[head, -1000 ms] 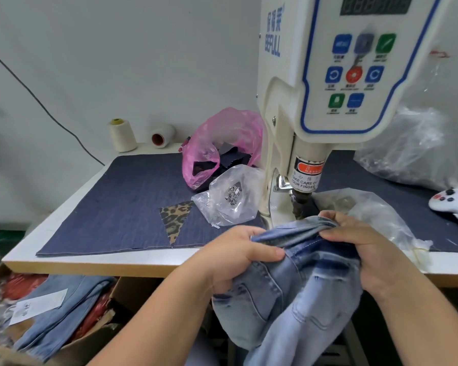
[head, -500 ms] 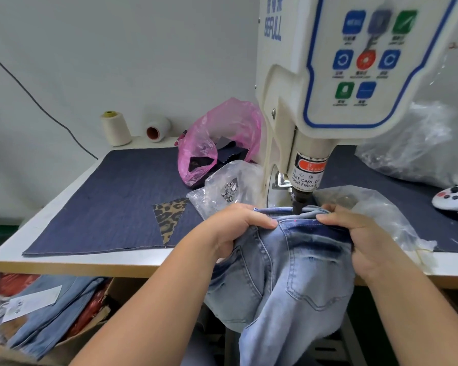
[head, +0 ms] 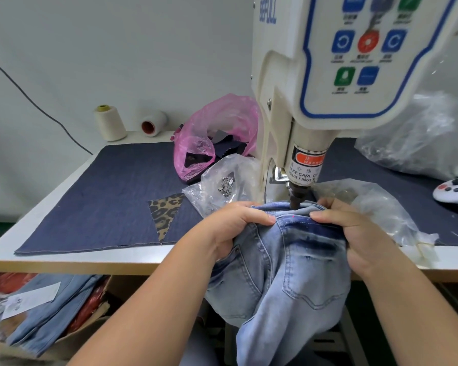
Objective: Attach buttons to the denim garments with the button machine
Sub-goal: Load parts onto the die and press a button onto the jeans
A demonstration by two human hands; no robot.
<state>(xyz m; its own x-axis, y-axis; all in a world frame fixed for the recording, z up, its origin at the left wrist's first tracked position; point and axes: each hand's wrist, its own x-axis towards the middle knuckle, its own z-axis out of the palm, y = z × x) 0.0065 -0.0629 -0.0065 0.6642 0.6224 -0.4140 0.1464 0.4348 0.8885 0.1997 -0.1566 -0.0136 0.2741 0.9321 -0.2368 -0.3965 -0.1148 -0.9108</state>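
Observation:
Light blue denim jeans point(head: 291, 262) hang over the table's front edge, their waistband stretched flat under the dark punch tip of the white button machine point(head: 299, 199). My left hand point(head: 233, 225) grips the waistband to the left of the punch, and my right hand point(head: 354, 233) grips it to the right. A small red dot of light sits on the waistband just below the punch. A clear bag of silver buttons point(head: 226, 184) lies left of the machine.
A dark denim mat point(head: 111, 196) with a leopard-print patch covers the table. A pink bag point(head: 214, 136) and two thread cones stand at the back, clear plastic bags to the right, a white controller point(head: 455, 191) at far right. A box of jeans point(head: 45, 313) sits below left.
Both hands lifted the bunched jeans up onto the machine and spread the waistband flat under the punch. The view has moved closer to the machine.

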